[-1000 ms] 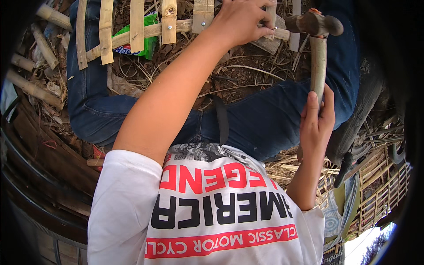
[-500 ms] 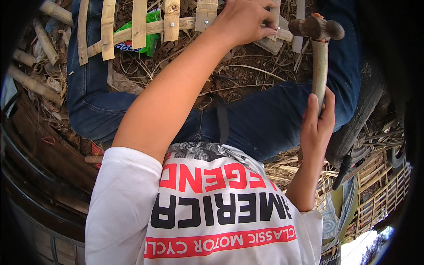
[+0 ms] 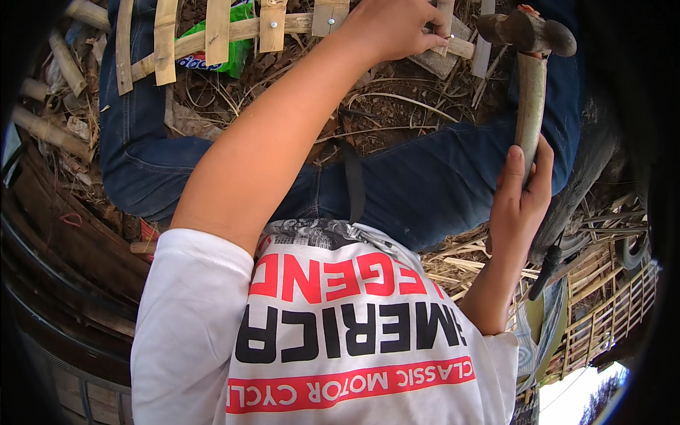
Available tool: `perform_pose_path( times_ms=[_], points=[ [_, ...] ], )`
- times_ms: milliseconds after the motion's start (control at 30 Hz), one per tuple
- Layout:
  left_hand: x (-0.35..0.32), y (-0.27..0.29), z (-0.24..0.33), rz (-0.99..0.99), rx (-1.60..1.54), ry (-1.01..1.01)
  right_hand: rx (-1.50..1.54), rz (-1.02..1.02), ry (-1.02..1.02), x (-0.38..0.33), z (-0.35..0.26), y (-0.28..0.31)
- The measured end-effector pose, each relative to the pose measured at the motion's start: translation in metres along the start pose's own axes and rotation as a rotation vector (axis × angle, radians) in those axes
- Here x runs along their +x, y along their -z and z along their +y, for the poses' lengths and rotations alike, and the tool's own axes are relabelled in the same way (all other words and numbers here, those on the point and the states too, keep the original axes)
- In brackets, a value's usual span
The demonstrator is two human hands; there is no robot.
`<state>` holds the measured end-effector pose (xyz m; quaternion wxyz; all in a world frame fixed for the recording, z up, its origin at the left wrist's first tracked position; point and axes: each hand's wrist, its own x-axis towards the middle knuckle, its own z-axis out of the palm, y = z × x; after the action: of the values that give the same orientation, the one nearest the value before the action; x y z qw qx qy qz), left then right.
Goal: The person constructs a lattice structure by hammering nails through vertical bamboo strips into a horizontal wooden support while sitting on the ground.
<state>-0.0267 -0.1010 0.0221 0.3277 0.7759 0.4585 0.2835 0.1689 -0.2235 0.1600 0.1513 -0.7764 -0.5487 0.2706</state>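
Note:
At the top of the view my left hand is closed in a pinch beside a bamboo slat. A small nail shows at its fingertips, over the bamboo crosspiece. Behind the pinch, a flat grey block lies under the crosspiece. My right hand is wrapped round the wooden handle of a hammer, held upright with its rusty metal head to the right of the slats. Shiny nail heads dot two slats left of my left hand.
More bamboo slats cross the crosspiece at left, above a green wrapper. My jeans-clad legs frame dirt and dry straw. Cut bamboo pieces lie far left. A woven bamboo panel stands at lower right.
The hammer and my right hand have moved a little to the right. My left hand keeps its pinch at the crosspiece, while the whole view has shifted slightly.

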Motion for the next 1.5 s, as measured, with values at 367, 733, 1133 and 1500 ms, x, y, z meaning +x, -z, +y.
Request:
perform_pose_path(
  times_ms=[367, 733, 1133, 1500],
  points=[
    [0.002, 0.003, 0.001, -0.036, 0.020, 0.009, 0.084, -0.047, -0.065, -0.002, 0.007, 0.003],
    [0.001, 0.002, 0.002, -0.036, -0.003, 0.029, -0.132, -0.157, -0.015, 0.003, 0.003, -0.007],
    [0.001, -0.001, 0.001, -0.005, -0.011, 0.002, -0.003, -0.047, 0.016, -0.008, 0.007, -0.001],
    [-0.002, 0.003, 0.003, -0.061, 0.016, 0.048, -0.193, -0.095, 0.012, 0.006, -0.001, -0.004]
  ],
)
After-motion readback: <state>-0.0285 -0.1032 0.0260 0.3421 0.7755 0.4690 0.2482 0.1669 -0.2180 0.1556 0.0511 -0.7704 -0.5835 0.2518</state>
